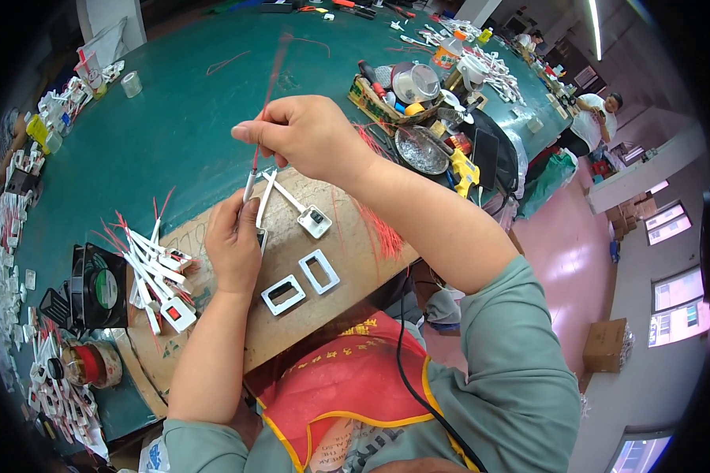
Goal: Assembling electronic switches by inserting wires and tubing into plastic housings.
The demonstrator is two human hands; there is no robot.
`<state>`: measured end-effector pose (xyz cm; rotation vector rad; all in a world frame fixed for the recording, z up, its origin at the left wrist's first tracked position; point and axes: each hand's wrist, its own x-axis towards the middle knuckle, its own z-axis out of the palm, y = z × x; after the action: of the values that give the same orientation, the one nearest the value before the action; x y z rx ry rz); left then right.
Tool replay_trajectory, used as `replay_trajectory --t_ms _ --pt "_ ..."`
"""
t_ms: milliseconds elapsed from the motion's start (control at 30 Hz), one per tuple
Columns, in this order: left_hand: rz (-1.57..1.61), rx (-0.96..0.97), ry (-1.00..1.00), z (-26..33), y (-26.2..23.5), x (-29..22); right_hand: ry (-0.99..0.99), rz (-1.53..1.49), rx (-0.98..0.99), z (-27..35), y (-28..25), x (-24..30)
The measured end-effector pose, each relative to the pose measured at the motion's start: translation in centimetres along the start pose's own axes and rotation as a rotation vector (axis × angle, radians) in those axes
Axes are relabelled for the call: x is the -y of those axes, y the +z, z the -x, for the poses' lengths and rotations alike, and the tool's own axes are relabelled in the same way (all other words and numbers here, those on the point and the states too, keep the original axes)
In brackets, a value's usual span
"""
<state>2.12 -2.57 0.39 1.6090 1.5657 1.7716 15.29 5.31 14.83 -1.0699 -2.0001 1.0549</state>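
Note:
My left hand (235,240) is closed round a slim white sleeve (250,185) that stands up between thumb and fingers. Out of its top runs a thin red wire (272,83), blurred at its upper end. Above it my right hand (304,138) pinches that wire between thumb and fingertips. Beside my left hand, another white sleeve (266,197) leads down to a part mostly hidden by the fingers. A white switch housing with a sleeve (314,222) lies on the brown board (355,272). Two rectangular white frames (319,272) lie nearer me.
Left of the board's middle is a pile of white sleeved switches (154,268). A black fan (100,288) and a wire spool (91,363) stand farther left. Red wires (383,232) lie under my right forearm. A tool basket (394,94) is beyond it. A person (596,122) sits far right.

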Motion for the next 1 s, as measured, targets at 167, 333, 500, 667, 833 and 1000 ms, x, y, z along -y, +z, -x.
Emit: replay_trajectory --t_ms 167,333,500,667,833,1000 --pt "0.044 -0.047 -0.064 0.1 0.0 1.0 0.050 -0.141 0.150 -0.6 0.9 -0.6" --pt "0.043 -0.015 -0.092 -0.2 -0.1 0.5 -0.032 -0.164 0.125 -0.6 0.8 -1.5" --pt "0.190 -0.060 -0.174 -0.1 -0.1 1.1 -0.071 -0.061 0.089 -1.1 2.2 -1.6" --pt "0.283 -0.031 -0.243 -0.4 -0.3 1.3 -0.091 -0.195 0.139 -1.5 2.9 -1.0" --pt "0.336 -0.008 -0.264 -0.4 0.0 1.5 -0.071 -0.096 0.241 -3.0 2.3 -1.3" --pt "0.355 0.002 -0.287 -0.5 0.0 1.7 -0.139 0.126 0.103 -2.9 3.1 -2.2"
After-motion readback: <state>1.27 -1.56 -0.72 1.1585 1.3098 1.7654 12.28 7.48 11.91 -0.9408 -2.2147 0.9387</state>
